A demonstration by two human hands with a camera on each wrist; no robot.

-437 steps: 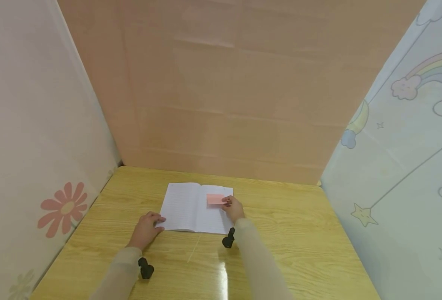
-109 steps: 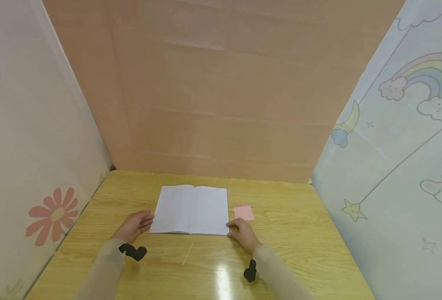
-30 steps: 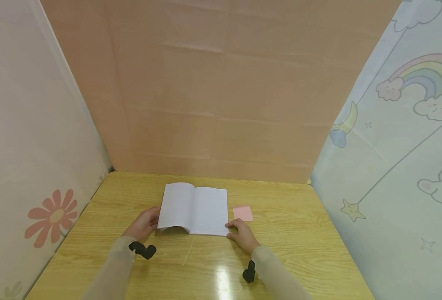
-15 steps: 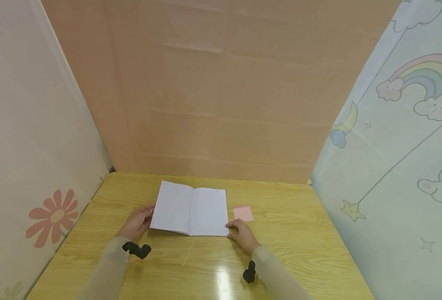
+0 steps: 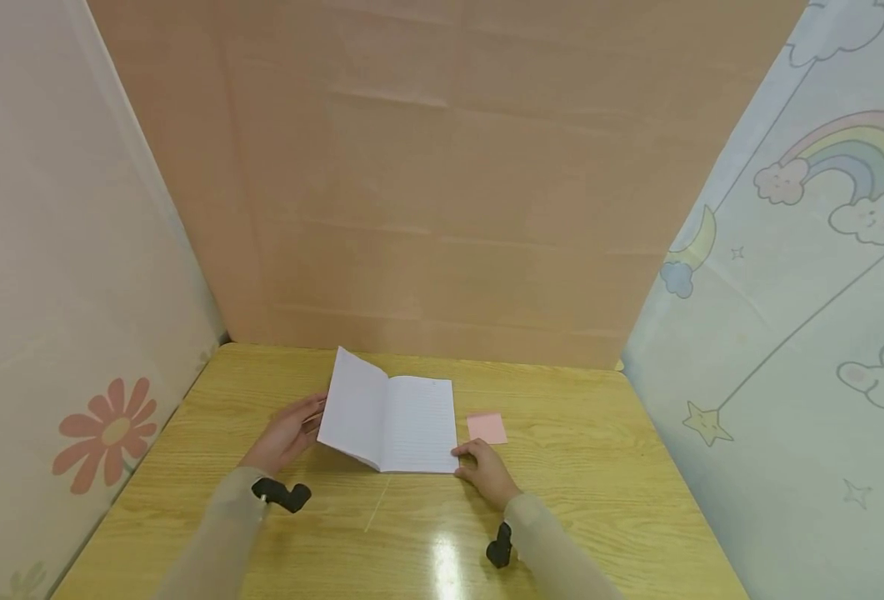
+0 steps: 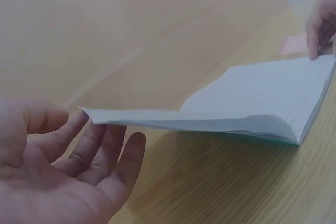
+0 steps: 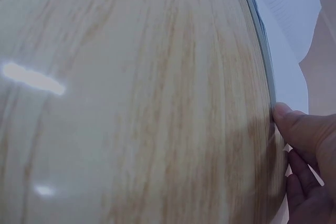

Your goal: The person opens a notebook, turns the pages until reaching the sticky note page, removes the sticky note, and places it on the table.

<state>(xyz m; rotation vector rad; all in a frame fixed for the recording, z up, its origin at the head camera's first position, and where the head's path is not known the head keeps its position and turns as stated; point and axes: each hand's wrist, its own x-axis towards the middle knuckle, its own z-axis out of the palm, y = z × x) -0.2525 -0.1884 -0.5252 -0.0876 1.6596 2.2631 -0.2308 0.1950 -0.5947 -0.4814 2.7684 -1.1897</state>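
An open notebook [image 5: 419, 425] with lined white pages lies on the table, its left half raised at a slant. My left hand [image 5: 286, 435] supports that raised half from below. In the left wrist view, its loosely bent fingers [image 6: 107, 150] touch the underside of the outer edge, while the thumb stays apart from the paper. A green cover edge [image 6: 257, 138] shows beneath. At the lower right corner, my right hand [image 5: 488, 471] holds the notebook between thumb and fingers. Just right of the notebook lies a pink sticky note [image 5: 486, 427], touched by neither hand.
The wooden table [image 5: 599, 500] ends at a tan backdrop [image 5: 442, 208]. Patterned sheets hang at both sides, with a flower [image 5: 115, 429] on the left one and a rainbow [image 5: 854, 150] on the right one. Each wrist wears a black mount [image 5: 282, 494].
The sticky note, held over the right page earlier, now lies on the table. The notebook's left half went from flat to raised, dipping slightly midway; my left hand rose with it. My right hand stays at the corner.
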